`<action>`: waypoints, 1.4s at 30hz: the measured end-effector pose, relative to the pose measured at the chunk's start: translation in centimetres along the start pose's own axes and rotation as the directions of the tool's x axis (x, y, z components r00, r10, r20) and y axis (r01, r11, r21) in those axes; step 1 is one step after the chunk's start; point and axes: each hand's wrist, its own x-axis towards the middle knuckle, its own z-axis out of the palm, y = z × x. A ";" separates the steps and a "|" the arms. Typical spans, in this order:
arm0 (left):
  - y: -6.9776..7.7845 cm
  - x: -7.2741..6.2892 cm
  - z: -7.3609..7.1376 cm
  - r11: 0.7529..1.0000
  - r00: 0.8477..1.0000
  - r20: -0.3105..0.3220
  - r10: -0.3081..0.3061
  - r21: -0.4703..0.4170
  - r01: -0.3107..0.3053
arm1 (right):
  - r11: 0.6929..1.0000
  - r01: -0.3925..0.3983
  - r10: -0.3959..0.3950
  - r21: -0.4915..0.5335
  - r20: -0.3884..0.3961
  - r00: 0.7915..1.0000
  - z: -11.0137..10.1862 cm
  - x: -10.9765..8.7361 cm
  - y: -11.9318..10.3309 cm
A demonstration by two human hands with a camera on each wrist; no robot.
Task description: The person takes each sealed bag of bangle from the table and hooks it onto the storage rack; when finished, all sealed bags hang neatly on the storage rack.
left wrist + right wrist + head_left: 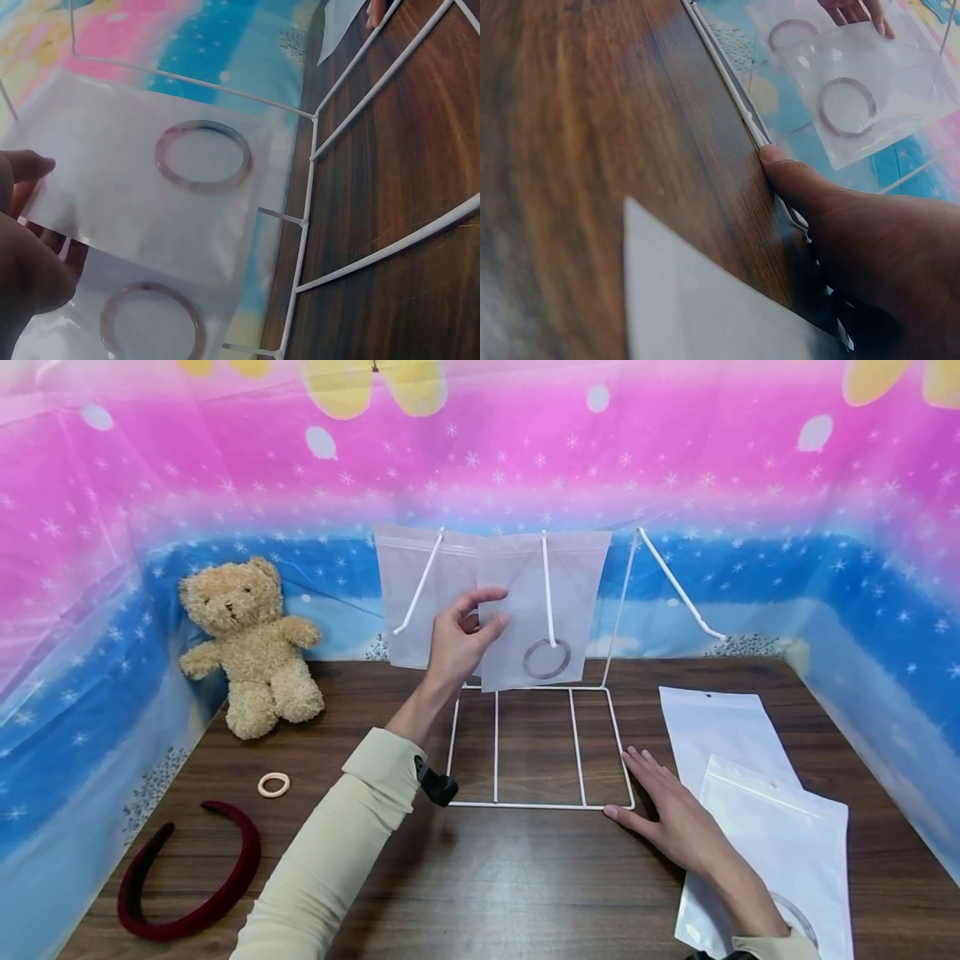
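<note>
A white wire display rack (540, 807) stands on the table. Two translucent zip bags hang from its hooks: a left bag (408, 577) and a middle bag (517, 610). A bangle (546, 659) shows inside the middle bag, and another bangle (154, 322) shows in the left bag. My left hand (463, 635) holds the middle bag by its left edge, thumb and index finger in front, other fingers partly hidden behind. My right hand (678, 814) rests at the rack base's right front corner, its thumb (787, 169) touching the wire and its fingers extended.
The rack's right hook (678, 578) carries nothing. White zip bags lie at right, one bag (727, 727) partly under another bag (787, 835) holding a ring shape. At left are a teddy bear (251, 647), a wooden ring (273, 785) and a dark red headband (243, 860).
</note>
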 end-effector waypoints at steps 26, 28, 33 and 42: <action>-1.5 -14.1 -7.3 0.891 0.955 -0.054 -0.293 0.346 0.293 | 1.000 -0.016 0.016 0.016 0.038 0.999 0.3 0.3 -0.3; -1.9 -14.7 -7.5 0.864 0.943 -0.056 -0.327 0.386 0.323 | 0.999 -0.029 0.028 0.016 0.049 0.998 0.4 0.3 -0.3; -2.8 -15.6 -7.7 0.819 0.914 -0.038 -0.403 0.431 0.379 | 0.999 -0.044 0.042 0.018 0.059 0.997 0.4 0.2 -0.3; -3.8 -16.6 -8.0 0.771 0.900 0.075 -0.429 0.549 0.322 | 0.999 -0.031 0.029 0.022 0.057 0.998 0.3 0.3 -0.2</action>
